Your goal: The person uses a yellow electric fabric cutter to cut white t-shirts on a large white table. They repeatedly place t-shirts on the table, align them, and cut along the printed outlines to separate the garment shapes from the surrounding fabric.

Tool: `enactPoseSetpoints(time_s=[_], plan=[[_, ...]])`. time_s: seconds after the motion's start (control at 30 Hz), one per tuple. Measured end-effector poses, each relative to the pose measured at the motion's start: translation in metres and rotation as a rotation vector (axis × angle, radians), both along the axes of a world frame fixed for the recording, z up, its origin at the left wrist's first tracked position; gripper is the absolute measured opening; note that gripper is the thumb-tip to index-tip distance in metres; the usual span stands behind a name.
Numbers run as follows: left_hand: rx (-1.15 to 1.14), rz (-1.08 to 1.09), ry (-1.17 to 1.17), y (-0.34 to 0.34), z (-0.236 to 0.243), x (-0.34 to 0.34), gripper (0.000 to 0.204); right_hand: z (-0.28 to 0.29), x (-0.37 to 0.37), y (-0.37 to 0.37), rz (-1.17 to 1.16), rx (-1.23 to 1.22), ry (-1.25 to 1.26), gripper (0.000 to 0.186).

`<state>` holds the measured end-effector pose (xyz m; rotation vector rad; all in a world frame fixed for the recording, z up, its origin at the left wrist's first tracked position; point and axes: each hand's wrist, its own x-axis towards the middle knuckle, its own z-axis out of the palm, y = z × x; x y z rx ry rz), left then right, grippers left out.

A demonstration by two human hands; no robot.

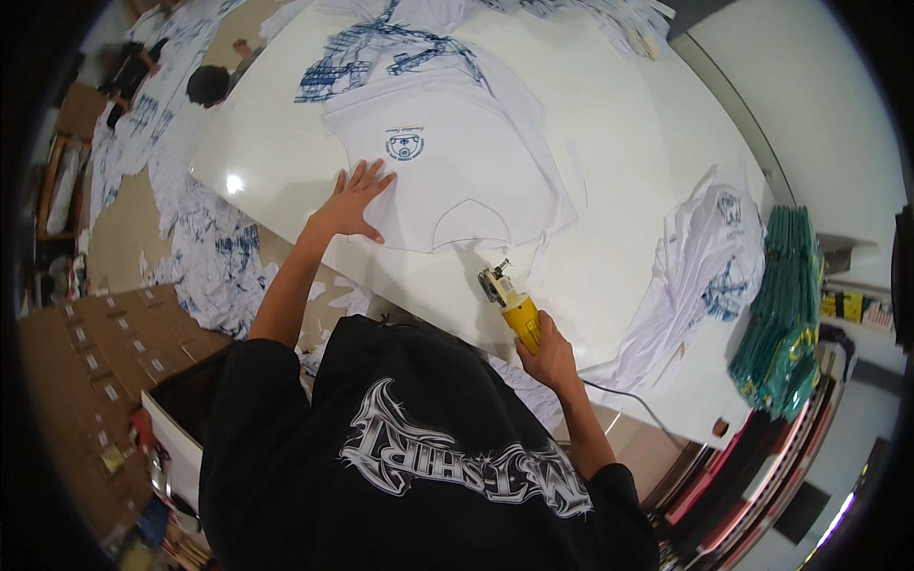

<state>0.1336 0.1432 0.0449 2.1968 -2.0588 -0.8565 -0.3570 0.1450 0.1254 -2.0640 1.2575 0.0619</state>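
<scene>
Left hand (350, 206), I see, spreads open on the white T-shirt (466, 157), ahead-left of the right hand (551, 356) gripping a yellow electric cutter (520, 316).

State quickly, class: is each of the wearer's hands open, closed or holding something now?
Left hand: open and spread, at the edge of the white fabric.
Right hand: closed around the yellow power tool.

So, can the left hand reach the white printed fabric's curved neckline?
Probably yes: the left hand appears to touch the fabric, with nothing between it and the neckline; the yellow corded cutter sits to its lower right.
</scene>
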Motion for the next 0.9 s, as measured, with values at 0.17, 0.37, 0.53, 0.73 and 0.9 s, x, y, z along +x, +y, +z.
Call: enactPoseSetpoints(time_s=[0.17,0.37,0.53,0.73,0.9], plan=[[0.091,-0.064,-0.146,-0.010,-0.007,-0.001,0.133,0.000,0.041,0.049,-0.184,-0.054,-0.031,0.057],[-0.073,-0.314,-0.129,-0.023,-0.008,0.005,0.126,-0.010,0.131,0.104,-0.460,-0.062,0.015,0.065],[-0.037,-0.502,-0.088,-0.027,-0.014,0.025,0.131,-0.016,0.204,0.151,-0.652,-0.147,0.021,0.054],[-0.053,-0.519,-0.026,-0.027,-0.018,0.039,0.134,-0.015,0.250,0.153,-0.784,-0.096,0.022,0.054],[-0.065,-0.519,-0.013,-0.029,-0.019,0.041,0.134,-0.021,0.271,0.142,-0.837,-0.131,0.025,0.051]])
